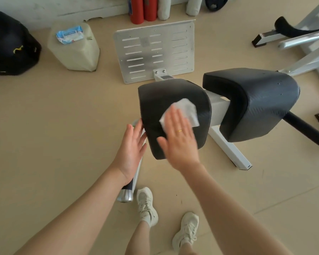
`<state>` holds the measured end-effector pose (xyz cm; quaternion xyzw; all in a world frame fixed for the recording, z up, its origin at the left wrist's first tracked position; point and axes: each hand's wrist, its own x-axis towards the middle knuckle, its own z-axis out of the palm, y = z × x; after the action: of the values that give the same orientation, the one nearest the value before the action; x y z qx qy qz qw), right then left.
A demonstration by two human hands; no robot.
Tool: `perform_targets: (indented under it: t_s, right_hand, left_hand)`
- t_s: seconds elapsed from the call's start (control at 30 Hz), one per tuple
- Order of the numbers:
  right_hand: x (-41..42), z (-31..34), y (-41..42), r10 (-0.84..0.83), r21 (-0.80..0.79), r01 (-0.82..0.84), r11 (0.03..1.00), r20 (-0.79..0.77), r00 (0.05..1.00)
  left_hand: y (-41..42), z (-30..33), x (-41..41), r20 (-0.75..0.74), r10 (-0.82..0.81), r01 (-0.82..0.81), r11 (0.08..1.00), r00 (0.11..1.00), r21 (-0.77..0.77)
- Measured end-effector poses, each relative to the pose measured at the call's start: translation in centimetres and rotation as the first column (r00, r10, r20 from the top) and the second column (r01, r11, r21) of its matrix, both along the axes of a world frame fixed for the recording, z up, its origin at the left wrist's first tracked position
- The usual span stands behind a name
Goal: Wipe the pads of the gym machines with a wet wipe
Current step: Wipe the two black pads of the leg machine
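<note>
Pressing flat, the right hand (179, 137) half-hides the wet wipe (186, 110) on the pad (155, 100); left hand (132, 150) seemingly open alongside.

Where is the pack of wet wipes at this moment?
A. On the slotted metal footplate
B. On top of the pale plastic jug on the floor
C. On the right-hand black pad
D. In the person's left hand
B: the blue and white pack of wipes lies on the upper face of the pale plastic jug, far left of the pad being wiped.
</note>
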<state>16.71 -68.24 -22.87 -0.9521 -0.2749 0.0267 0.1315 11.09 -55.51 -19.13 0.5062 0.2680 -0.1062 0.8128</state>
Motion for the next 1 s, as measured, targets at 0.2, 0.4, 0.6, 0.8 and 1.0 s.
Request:
perform_targets:
  t_s: [0.2, 0.4, 0.6, 0.8, 1.0]
  right_hand:
    - [-2.1, -1.9, 1.1, 0.211, 0.024, -0.215, 0.976, 0.106, 0.972]
    - [2.1, -1.7, -6.5, -0.061, -0.058, 0.067, 0.996, 0.108, 0.992]
    - [2.1, -2.6, -7.1, 0.201, -0.017, -0.201, 0.979, 0.157, 0.967]
    - [5.4, -3.8, -6.1, 0.402, 0.055, -0.454, 0.889, 0.381, 0.833]
    - [8.2, -5.3, -10.6, 0.148, 0.257, -0.289, 0.922, 0.458, 0.877]
  left_hand:
    - [-1.9, -1.1, -0.7, 0.023, 0.156, -0.155, 0.986, 0.987, -0.060]
    - [-5.1, -2.0, -0.5, 0.051, 0.309, -0.310, 0.950, 0.950, 0.026]
    - [-7.1, -4.2, -0.6, 0.158, 0.426, -0.447, 0.882, 0.891, 0.146]
    - [-7.5, -8.5, 0.1, 0.367, 0.401, -0.501, 0.832, 0.839, 0.237]
    - [-8.1, -9.7, 0.1, 0.517, 0.327, -0.513, 0.815, 0.791, 0.269]
